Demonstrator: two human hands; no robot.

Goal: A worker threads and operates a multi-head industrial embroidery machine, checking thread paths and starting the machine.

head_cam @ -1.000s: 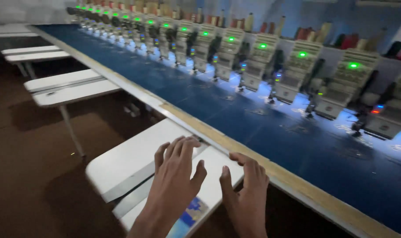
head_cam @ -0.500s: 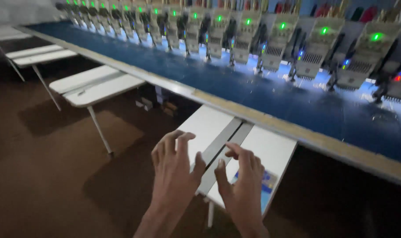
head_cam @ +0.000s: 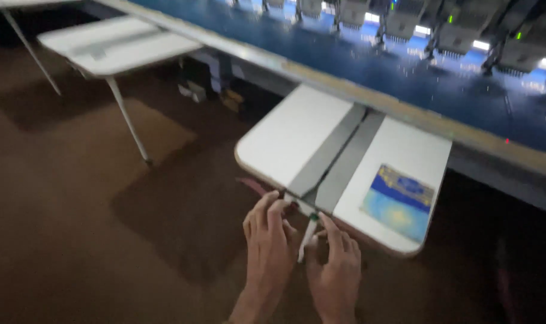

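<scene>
Both hands at near edge of white shelf (head_cam: 297, 135). Left hand (head_cam: 269, 240) flat, fingers spread, empty. Right hand (head_cam: 335, 264) loosely curled beside white pen (head_cam: 307, 239), grip unclear. Pen not lifted yet.

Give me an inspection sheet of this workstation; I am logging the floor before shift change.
Surface: small white side table with two grey strips down the middle, fixed against the long blue machine bed.
Job's things: slim white pen-like tool with a dark tip, at the table's near edge between both hands.
Clutter: blue and yellow card lying flat on the table's right half.
Grippers: left hand and right hand, fingers on the near edge beside the tool; grip unclear.
Cables: nothing seen.
Surroundings: row of machine heads with lit lamps, another white table, brown floor.
</scene>
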